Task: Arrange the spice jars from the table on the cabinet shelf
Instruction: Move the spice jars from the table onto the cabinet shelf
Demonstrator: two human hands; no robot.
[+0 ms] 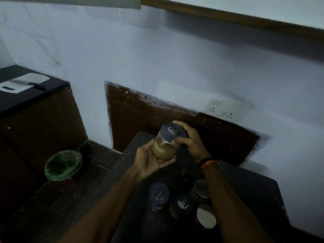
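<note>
Glass, clear and round, forms the body of the spice jar (165, 143) held up above the dark table (249, 188); it wears a dark blue-grey lid (172, 131) and is tilted, its top leaning toward the wall. Inside sits a yellowish-tan powder that fills roughly the lower half and slopes with the tilt. The left hand (149, 161) cups the jar from below, palm up, fingers curled under its base. The right hand (189, 138) grips the lid from above and the side, fingers wrapped round its rim, a dark and orange band (209, 163) on that wrist.

Lower on the table, between the forearms, stand four more jars close together: a tall jar with a dark blue lid (159, 194), a shorter jar with a dark blue lid (183, 202) just beside it, and two jars with shiny silver lids (202, 189) (206, 218) near the right forearm. Their contents cannot be made out in the dim light.

On the floor to the left sits a small bin lined with a green plastic bag (63, 165). On the far left counter a knife (28, 83) lies across a white cutting board (24, 83).
</note>
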